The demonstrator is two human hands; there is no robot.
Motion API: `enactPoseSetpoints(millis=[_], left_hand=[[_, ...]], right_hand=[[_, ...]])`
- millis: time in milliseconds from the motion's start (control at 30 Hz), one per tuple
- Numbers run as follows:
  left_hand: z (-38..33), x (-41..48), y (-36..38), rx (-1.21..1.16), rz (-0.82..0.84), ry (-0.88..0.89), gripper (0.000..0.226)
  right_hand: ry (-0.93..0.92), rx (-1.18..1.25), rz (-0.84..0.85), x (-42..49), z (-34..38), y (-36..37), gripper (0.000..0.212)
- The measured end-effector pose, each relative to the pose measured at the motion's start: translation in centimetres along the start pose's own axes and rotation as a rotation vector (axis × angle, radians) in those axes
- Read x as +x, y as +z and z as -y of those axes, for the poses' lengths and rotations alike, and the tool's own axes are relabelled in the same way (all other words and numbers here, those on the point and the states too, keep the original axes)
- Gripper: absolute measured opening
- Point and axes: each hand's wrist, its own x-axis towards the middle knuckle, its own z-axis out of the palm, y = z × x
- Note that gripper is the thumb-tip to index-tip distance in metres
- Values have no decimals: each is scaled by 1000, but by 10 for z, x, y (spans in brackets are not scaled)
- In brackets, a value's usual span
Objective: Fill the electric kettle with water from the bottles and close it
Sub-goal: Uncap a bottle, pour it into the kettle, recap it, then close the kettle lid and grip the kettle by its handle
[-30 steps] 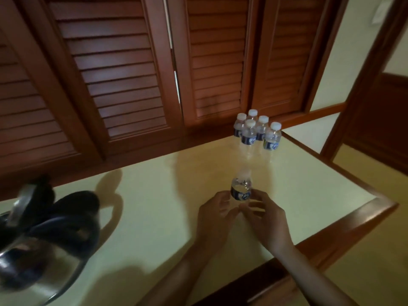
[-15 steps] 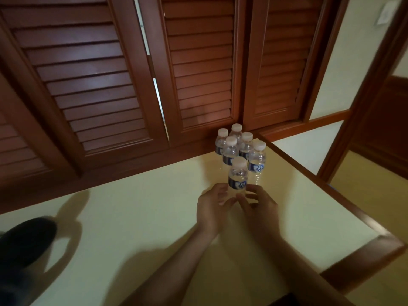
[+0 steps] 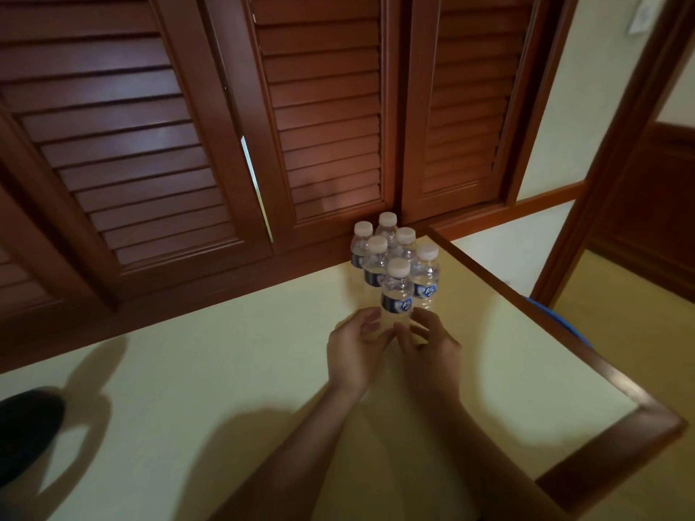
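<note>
Several small clear water bottles [image 3: 387,246] with white caps and blue labels stand clustered at the table's far right corner, against the shutters. The front water bottle [image 3: 396,291] stands upright and capped, touching the cluster. My left hand [image 3: 355,351] and my right hand [image 3: 432,351] flank its base, fingertips against its clear lower part. Only a dark, blurred piece of the electric kettle [image 3: 26,434] shows at the left edge; the rest of it, lid included, is out of frame.
The pale yellow table [image 3: 225,370] has a raised wooden rim [image 3: 545,325] along its right and near sides. Brown louvred shutters [image 3: 319,126] rise straight behind the table. Something blue [image 3: 560,321] peeks out past the right rim.
Both hands carried the front bottle away from me and set it against the cluster. The view swung right, so the kettle slid almost out of the frame.
</note>
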Motion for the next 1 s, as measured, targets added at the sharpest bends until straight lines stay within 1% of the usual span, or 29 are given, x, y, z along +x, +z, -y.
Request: enactPoseSetpoints(millis=[133, 233, 333, 400, 433, 500, 567, 633, 733, 767, 867, 1000], left_hand=[[0, 1, 0, 74, 12, -15, 38], [-2, 0, -4, 120, 59, -50, 41], [-2, -7, -7, 157, 113, -65, 51], [0, -14, -12, 211, 137, -23, 59], [2, -21, -16, 258, 138, 24, 61], [9, -37, -27, 364, 163, 166, 57], [16, -56, -39, 486, 217, 349, 51], [23, -73, -56, 616, 202, 508, 48], [28, -95, -94, 694, 206, 605, 45], [29, -105, -109, 669, 181, 619, 43], [31, -138, -161, 567, 115, 583, 39], [41, -183, -242, 548, 42, 452, 33]], right_hand=[[-3, -32, 1, 1, 0, 0, 26], [7, -53, 21, 1, 1, -1, 25], [38, -51, 40, -2, 2, -2, 26], [55, -55, 31, -1, 4, -3, 27], [63, -61, 26, -1, 5, -4, 27], [48, -87, -4, -3, 8, -6, 23], [-4, -130, -50, -13, 10, -11, 19], [-75, -182, -60, -30, 15, -16, 17], [-179, -224, -8, -63, 29, -12, 22], [-200, -228, 20, -75, 37, -8, 24], [-233, -208, 95, -110, 60, 11, 26], [-278, -142, 223, -161, 99, 47, 27]])
